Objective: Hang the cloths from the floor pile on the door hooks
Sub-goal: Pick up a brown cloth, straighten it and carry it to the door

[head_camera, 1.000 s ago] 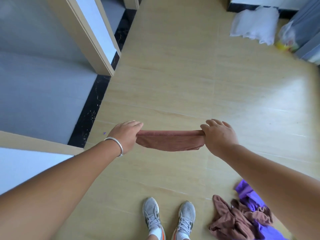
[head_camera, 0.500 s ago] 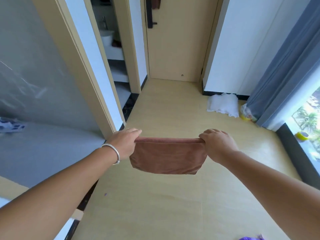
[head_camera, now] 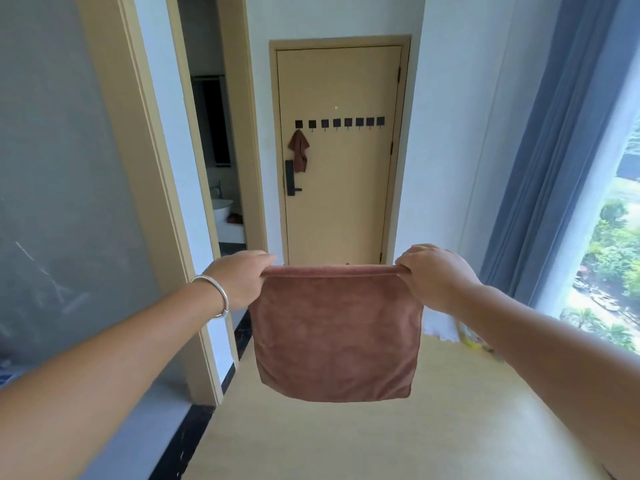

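A brown cloth hangs spread flat in front of me. My left hand pinches its top left corner and my right hand pinches its top right corner. Straight ahead stands a tan door with a row of several black square hooks across it. Another brown cloth hangs from the leftmost hook, above the black door handle. The floor pile is out of view.
A doorway on the left opens to a bathroom with a white basin. A grey glass panel fills the left side. Blue curtains and a window line the right. A white bag lies on the floor behind my right arm.
My view has lifted from the floor to the door. Both hands have raised the brown cloth, which now hangs fully open. The floor pile has dropped out of sight.
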Demonstrator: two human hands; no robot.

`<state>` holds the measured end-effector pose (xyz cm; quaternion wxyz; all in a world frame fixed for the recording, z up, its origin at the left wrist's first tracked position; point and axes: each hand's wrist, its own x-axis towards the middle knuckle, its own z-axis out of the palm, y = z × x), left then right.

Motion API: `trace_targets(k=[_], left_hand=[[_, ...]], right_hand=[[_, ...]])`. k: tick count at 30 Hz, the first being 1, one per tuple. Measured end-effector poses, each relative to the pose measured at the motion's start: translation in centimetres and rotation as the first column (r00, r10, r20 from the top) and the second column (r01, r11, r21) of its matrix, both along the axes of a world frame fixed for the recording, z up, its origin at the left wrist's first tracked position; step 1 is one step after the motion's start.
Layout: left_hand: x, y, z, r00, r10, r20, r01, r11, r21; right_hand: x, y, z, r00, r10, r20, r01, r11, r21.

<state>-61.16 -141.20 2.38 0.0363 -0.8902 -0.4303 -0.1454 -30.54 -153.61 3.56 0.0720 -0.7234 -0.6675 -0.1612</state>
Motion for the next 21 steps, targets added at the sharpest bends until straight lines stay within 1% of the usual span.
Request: trace_targets(k=[4, 11, 15, 21], left_hand=[[0.8, -0.9, 4.8, 0.999, 0.005, -0.032, -0.003, 0.998, 0.058], [1.8, -2.6, 11.5, 0.998, 0.010, -0.056, -0.002, 0.991, 0.132], [2.9, -3.8, 13.8, 0.995, 0.038, -0.088, -0.021, 0.982, 0.186], [4.2, -5.3, 15.6, 0.992, 0.069, -0.102, -0.043, 0.969, 0.242]], right_hand=[[0.7, -1.1, 4.1, 1.000, -0.024, 0.020, 0.024, 0.999, 0.035], [1.7, -2.6, 9.9, 0.999, -0.047, -0.022, 0.049, 0.996, 0.071], [2.4, -3.3, 11.6, 0.998, -0.052, -0.027, 0.054, 0.994, 0.094], [4.3, -4.2, 12.6, 0.999, -0.025, -0.021, 0.028, 0.991, 0.134]])
